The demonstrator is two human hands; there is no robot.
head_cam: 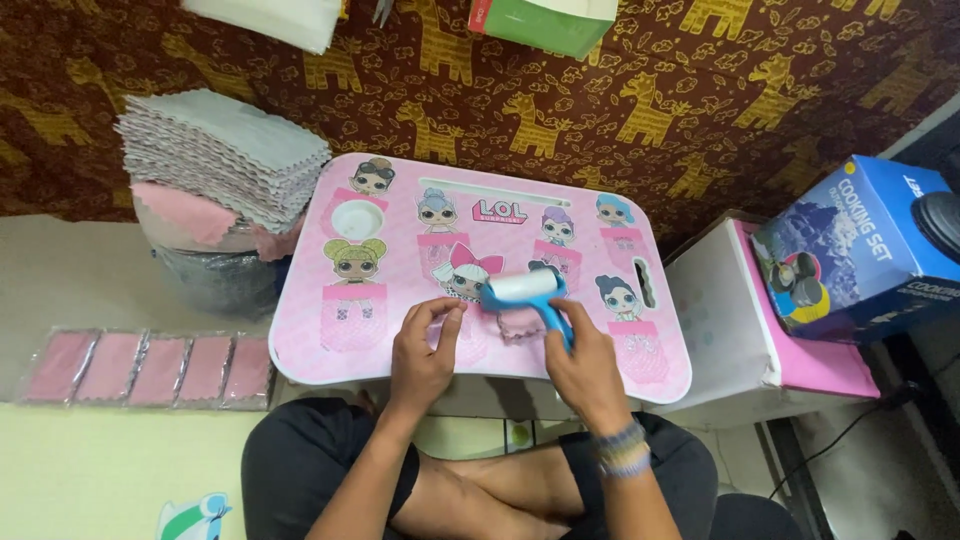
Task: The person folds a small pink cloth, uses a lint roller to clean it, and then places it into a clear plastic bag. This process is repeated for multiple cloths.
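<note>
Head view: one pink lap table, one blue lint roller, one small pink cloth on it. Five wrapped pink cloths lie in a row on the floor at left, beside one tall stack of grey cloths. A blue box sits to the right. The right hand is wrapped tight around the roller's handle, the roller head just above the cloth. The left hand presses its fingertips on the table beside the cloth.

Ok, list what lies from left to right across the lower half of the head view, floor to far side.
Row of flat pink cloths in clear packets → left hand on the pink cartoon-printed lap table → right hand gripping the blue-handled lint roller → white-and-pink box → blue cardboard cookware box.
</note>
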